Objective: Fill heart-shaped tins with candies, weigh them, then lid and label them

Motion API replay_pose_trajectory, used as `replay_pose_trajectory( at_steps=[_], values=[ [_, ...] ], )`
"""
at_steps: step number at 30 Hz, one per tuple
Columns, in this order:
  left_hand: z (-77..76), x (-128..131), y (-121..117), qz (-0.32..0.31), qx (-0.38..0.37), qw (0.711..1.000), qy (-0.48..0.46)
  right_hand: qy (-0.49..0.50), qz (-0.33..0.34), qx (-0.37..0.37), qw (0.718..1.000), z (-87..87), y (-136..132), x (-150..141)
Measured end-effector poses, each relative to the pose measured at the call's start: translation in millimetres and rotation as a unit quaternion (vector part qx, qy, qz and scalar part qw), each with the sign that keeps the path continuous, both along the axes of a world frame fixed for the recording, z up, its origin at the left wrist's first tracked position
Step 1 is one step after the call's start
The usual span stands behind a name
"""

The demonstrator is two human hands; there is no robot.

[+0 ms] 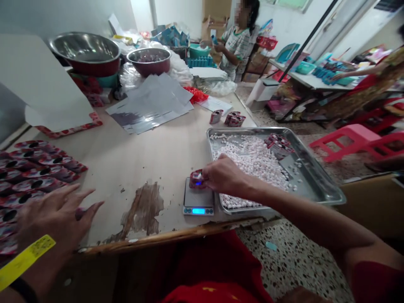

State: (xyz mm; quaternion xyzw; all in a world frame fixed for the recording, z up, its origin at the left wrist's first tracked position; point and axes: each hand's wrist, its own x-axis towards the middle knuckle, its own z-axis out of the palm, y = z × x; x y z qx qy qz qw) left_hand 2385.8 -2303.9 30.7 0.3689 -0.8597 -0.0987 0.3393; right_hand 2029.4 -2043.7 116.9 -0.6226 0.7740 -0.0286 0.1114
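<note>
My right hand (225,176) is closed at the right edge of a small red printed packet (195,180) on a digital scale (198,200). Its fingertips are partly hidden, and something white shows at the top of the packet. The scale's display glows blue. Close by on the right, a metal tray (325,191) holds many white pellets (249,160) and several more packets (279,144). At the far left, my left hand (52,223) has its fingers spread over the near edge of rows of upright packets (34,168); one dark bit shows behind its thumb.
Three or so packets (233,119) stand beyond the tray. Silver sheets (154,103), metal bowls (85,52) and a white-lidded box (53,88) occupy the back left. Bare wood (145,208) shows on the worn tabletop. Two people work behind; red stools (347,141) stand right.
</note>
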Motion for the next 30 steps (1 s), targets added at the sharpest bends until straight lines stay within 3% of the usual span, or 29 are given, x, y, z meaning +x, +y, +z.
replay_pose_trajectory(
  at_steps=[3,6,11,14,18,22,25,30],
  values=[
    [8.6,-18,21,-0.026,-0.084,0.995,-0.039,0.014,-0.009,0.017,1.000,-19.2,21,28],
    [10.7,-42,53,-0.056,-0.121,0.991,-0.015,0.002,-0.043,0.008,0.999,-26.2,29,32],
    [3.0,-91,114,-0.147,-0.068,0.987,-0.006,-0.099,-0.101,-0.120,0.983,-22.8,50,10],
    [0.7,-113,136,-0.181,-0.032,0.983,-0.009,-0.114,-0.148,-0.191,0.964,-23.5,73,-14],
    [5.1,-130,143,-0.202,0.019,0.979,0.011,-0.075,-0.185,-0.180,0.963,-34.4,109,-54],
    [16.8,-145,145,-0.217,0.070,0.973,0.025,-0.005,-0.112,-0.045,0.993,-61.8,134,-80],
    [26.8,-159,150,-0.238,0.104,0.966,0.011,0.001,-0.074,-0.004,0.997,-83.8,132,-83],
    [35.5,-175,157,-0.243,0.118,0.963,-0.020,-0.055,-0.116,-0.032,0.991,-101.1,111,-88]
  ],
)
